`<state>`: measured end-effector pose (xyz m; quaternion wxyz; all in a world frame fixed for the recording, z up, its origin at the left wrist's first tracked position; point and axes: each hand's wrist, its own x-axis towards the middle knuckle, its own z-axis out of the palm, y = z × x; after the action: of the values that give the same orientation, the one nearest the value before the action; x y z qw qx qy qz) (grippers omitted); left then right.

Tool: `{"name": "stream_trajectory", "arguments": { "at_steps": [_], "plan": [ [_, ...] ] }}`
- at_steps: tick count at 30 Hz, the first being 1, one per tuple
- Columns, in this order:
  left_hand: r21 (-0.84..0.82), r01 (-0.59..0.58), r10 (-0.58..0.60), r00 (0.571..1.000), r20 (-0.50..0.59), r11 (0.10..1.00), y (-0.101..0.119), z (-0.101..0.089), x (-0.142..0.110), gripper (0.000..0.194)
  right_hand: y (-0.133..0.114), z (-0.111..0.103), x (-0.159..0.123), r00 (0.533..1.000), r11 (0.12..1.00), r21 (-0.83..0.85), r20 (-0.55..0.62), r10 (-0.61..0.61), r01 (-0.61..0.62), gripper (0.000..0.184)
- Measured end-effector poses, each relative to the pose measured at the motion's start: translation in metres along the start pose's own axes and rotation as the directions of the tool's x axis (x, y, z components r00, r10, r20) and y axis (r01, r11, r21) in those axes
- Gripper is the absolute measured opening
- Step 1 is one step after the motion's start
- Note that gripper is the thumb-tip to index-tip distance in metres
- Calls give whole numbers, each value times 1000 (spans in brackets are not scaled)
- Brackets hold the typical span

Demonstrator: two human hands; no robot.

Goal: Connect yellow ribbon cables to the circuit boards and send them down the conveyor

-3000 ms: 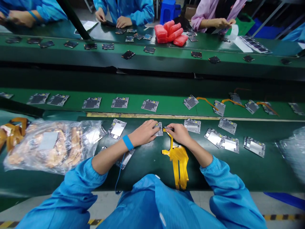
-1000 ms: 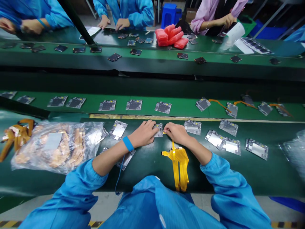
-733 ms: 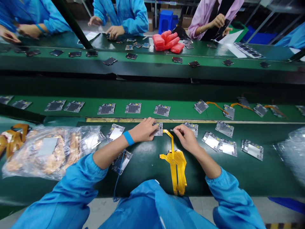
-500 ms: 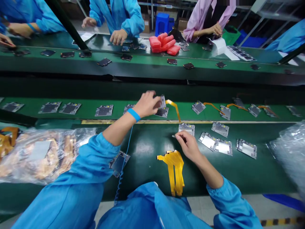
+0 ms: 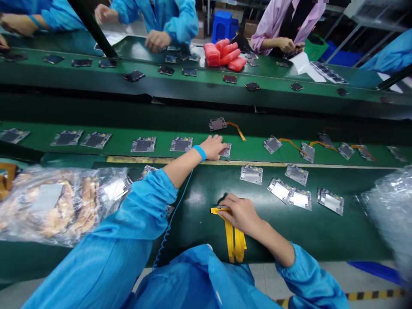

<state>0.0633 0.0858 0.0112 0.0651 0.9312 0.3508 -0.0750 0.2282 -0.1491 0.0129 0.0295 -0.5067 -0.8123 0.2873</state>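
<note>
My left hand, with a blue wrist strap, reaches onto the green belt. Its fingers are curled over a circuit board, partly covering it. My right hand is closed in a pinch at the top of a bundle of yellow flex cables on the table. A small grey item shows at its fingertips, too small to name. Behind my left hand, a circuit board with an orange flex cable lies at the belt's far side. Another circuit board lies left of that hand.
Several loose boards lie on the table to the right. A clear plastic bag of copper-coloured parts lies on the left, bubble wrap on the right. A coiled blue cord hangs by my left arm. Co-workers sit across the line.
The board with the flex cable has left my left hand and lies behind it. My left hand has come down onto another board. My right hand has moved down-left to the yellow flex cables.
</note>
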Motion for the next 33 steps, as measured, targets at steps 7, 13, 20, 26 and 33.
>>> {"name": "stream_trajectory", "arguments": {
  "at_steps": [7, 13, 20, 26, 33],
  "plan": [
    [-45, 11, -14, 998, -58, 999, -8, -3, -19, 74, -14, 9, 12, 992, 988, -145, 127, -27, 45, 13],
    [-77, -11, 0, 990, -138, 997, 4, -4, -80, 64, -9, 3, 7, 994, 997, 4, 72, -78, 78, 17],
    [-44, 0, -4, 996, -89, 999, 44, 23, -148, 57, 4, 5, 2, 991, 945, 306, -106, -86, 115, 12],
    [-58, -40, 35, 995, -96, 998, 52, 28, -155, 49, 16, -2, 16, 997, 874, 486, -66, 46, -8, 19],
    [-93, -165, 157, 984, -88, 982, 53, 27, -139, 37, 41, -13, 49, 977, 847, 530, -162, 136, -30, 30]
  ]
}}
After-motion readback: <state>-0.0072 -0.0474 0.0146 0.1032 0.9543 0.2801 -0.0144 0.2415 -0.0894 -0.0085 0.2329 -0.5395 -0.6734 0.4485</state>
